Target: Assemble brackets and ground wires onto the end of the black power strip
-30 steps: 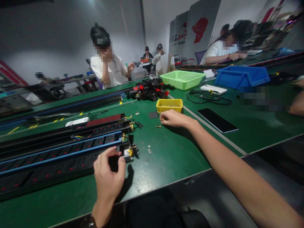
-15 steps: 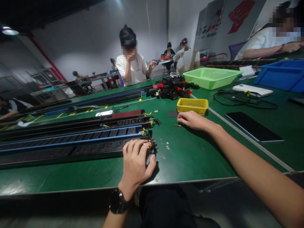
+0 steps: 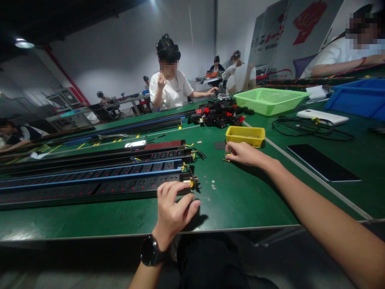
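My left hand (image 3: 175, 204) rests by the end of the nearest black power strip (image 3: 120, 187), fingers bent and thumb held apart. Its index fingertip reaches the strip's end, beside a yellow connector (image 3: 191, 183) and dark wires. It grips nothing that I can see. A black watch is on that wrist. My right hand (image 3: 245, 153) is low over the green table, its fingertips pinched at a small brass-coloured screw (image 3: 225, 160). Just behind it stands a yellow tray (image 3: 261, 138) with small parts inside. A flat dark plate (image 3: 219, 145) lies left of the tray.
More strips (image 3: 162, 165) lie parallel on the left. A heap of black and red parts (image 3: 221, 110), a green basket (image 3: 267, 104) and a blue bin (image 3: 355, 100) stand farther back. A tablet (image 3: 323, 162) and a coiled cable (image 3: 306, 130) lie right. Another person (image 3: 173, 90) sits opposite.
My right fingertips have come down onto the small screw. My left hand has slid slightly toward me off the strip, its fingers loosening. The person opposite has lowered one hand from the face.
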A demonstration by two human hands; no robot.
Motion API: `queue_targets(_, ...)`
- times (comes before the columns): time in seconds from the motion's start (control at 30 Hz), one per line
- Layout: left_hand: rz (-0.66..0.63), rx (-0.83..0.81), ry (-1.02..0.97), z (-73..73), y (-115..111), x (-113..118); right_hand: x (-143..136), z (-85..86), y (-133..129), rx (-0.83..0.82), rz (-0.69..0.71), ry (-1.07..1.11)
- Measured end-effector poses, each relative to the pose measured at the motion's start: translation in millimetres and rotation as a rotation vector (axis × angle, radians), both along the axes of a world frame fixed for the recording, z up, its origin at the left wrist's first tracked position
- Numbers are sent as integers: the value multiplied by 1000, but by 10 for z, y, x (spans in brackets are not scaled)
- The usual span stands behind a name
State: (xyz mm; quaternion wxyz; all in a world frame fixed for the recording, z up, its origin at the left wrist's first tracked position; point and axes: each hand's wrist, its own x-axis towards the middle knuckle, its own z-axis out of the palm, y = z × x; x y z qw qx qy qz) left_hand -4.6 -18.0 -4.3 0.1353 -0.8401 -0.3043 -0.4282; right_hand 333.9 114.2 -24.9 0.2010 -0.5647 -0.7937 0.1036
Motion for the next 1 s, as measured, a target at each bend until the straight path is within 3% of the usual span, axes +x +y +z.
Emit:
queue_targets(0.27, 14, 105, -130, 16, -41, -5, -34, 47, -38, -10, -3, 0)
queue_targets(0.5, 68, 73, -124, 60, -60, -27, -35, 104, -66, -10, 7, 0)
queue_targets(1.0, 58, 86, -160, 67, 22, -5, -83, 183, -75, -21, 98, 94)
